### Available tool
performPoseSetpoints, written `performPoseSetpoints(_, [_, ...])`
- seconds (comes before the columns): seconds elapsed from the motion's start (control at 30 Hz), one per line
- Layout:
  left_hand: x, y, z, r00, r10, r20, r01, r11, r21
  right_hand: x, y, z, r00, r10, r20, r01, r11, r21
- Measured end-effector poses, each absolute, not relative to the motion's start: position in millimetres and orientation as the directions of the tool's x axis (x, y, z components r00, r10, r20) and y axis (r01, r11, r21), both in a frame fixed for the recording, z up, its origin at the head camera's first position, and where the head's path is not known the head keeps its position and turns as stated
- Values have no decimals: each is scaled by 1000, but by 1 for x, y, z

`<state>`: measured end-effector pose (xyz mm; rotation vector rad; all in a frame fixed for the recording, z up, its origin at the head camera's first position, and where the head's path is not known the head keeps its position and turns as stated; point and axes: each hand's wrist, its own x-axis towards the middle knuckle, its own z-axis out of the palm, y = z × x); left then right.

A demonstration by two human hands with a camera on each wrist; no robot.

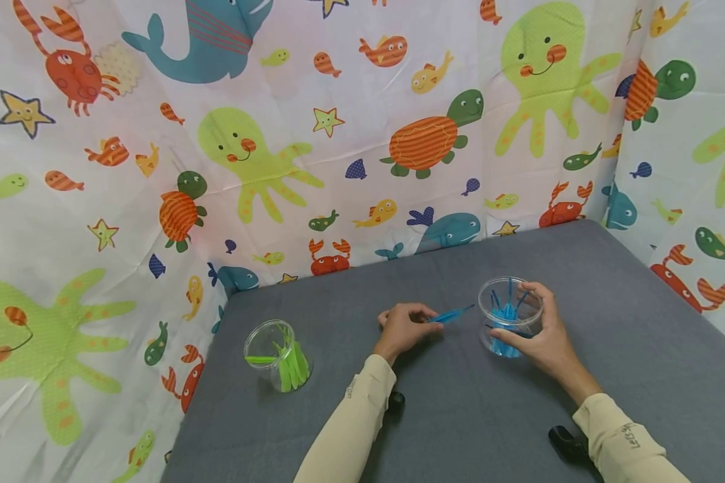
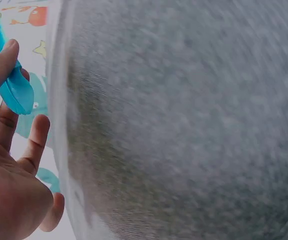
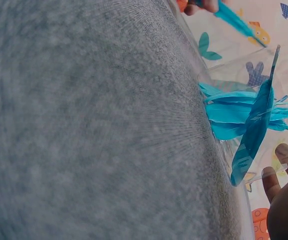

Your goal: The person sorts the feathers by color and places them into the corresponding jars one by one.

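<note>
My left hand pinches one blue feather between thumb and fingers, its thin quill end pointing right toward a clear jar. In the left wrist view the thumb presses on the middle of this feather, while the other fingers stay apart from it. My right hand grips the jar from its right side, thumb in front and fingers behind the rim. Several blue feathers stand inside the jar, quills up. In the right wrist view one feather slants across the others.
To the left stands a second clear jar with several green feathers. Both jars are on a grey table. A curtain printed with sea animals hangs along the table's back and sides. Black wrist devices show beneath the sleeves.
</note>
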<state>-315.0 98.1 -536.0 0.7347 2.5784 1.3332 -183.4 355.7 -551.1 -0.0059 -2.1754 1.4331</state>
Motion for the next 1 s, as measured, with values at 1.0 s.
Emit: performPoseSetpoints(1.0, [-296, 135, -480, -862, 450, 234, 363, 224, 905, -183, 353, -549, -856, 283, 433, -279, 454, -847])
